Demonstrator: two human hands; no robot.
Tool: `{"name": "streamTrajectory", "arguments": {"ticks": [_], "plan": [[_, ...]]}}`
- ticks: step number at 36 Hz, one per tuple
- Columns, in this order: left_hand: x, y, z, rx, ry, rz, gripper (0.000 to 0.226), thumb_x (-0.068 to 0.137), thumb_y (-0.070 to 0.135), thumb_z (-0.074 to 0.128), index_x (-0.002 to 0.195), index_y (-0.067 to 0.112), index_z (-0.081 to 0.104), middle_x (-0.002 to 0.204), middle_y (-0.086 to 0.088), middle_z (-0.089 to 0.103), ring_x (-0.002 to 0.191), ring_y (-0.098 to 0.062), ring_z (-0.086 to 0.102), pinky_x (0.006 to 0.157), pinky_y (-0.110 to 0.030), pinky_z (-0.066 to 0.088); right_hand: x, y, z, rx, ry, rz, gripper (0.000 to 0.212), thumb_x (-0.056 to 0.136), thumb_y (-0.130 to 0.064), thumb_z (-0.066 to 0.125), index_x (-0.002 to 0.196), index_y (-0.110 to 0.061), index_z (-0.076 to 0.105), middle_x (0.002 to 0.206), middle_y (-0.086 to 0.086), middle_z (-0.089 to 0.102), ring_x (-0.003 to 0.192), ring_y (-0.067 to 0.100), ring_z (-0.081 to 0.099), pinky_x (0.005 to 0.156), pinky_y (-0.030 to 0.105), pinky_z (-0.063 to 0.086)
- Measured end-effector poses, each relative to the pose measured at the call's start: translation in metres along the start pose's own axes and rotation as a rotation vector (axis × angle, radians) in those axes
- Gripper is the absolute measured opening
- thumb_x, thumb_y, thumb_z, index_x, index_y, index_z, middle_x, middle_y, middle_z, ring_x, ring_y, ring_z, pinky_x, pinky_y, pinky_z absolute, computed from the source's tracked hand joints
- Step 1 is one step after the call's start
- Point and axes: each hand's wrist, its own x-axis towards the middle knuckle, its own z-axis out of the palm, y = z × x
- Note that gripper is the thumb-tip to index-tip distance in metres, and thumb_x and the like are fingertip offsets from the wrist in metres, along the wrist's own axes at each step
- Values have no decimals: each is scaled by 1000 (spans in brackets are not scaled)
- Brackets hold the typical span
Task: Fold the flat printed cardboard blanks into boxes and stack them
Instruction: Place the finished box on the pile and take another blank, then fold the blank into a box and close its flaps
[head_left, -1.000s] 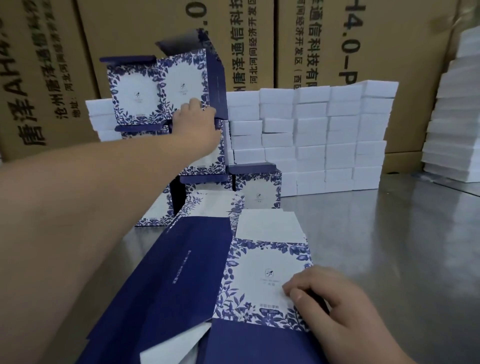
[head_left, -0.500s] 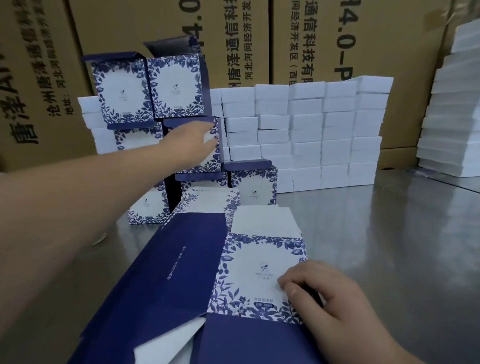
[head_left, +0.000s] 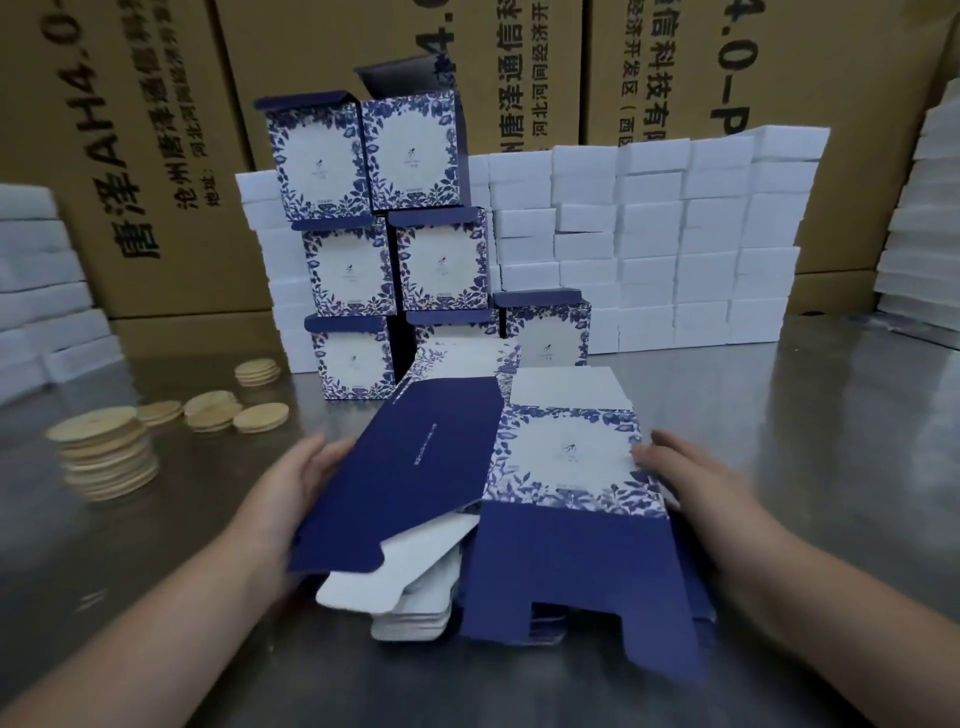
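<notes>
Left hand (head_left: 280, 499) grips flat blank (head_left: 566, 457), right hand (head_left: 711, 499) touches, boxes (head_left: 441, 260) behind, discs (head_left: 104, 452) leftward

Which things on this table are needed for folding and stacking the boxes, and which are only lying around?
For the job:
top blank, gripped by the left hand and touched by the right hand
pile of blanks under it
stack of folded boxes

Lying about:
wooden discs
white blocks
brown cartons

Both forearms reaching forward. Left grip (head_left: 306, 483) curling round an edge of the blank (head_left: 566, 457), fingers hidden beneath. Right grip (head_left: 696, 483) lying flat, fingers straight, touching the edge beside it.
</notes>
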Motion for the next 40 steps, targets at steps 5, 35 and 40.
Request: {"name": "streamTrajectory", "arguments": {"ticks": [5, 35, 40], "plan": [[-26, -13, 3, -41, -185, -14, 37, 88, 37, 46, 81, 20, 78, 87, -1, 75, 70, -15, 72, 48, -25, 55, 0, 0, -3, 49, -175, 52, 18, 90, -24, 56, 106, -21, 63, 88, 1, 75, 73, 19, 72, 53, 26, 54], [8, -27, 15, 149, 84, 307, 40, 103, 26, 17, 93, 12, 54, 79, 2, 59, 50, 5, 60, 39, -8, 41, 17, -1, -16, -130, 155, -249, 18, 96, -14, 51, 86, -15, 66, 74, -9, 66, 46, -12, 55, 42, 2, 39], [2, -29, 11, 253, 85, 396, 43, 104, 27, 21, 85, 21, 59, 57, 14, 68, 46, 6, 59, 37, -8, 39, 11, -4, -14, -60, 200, -232, 21, 93, -14, 53, 78, -13, 68, 57, -14, 67, 47, -6, 57, 41, 7, 41]]}}
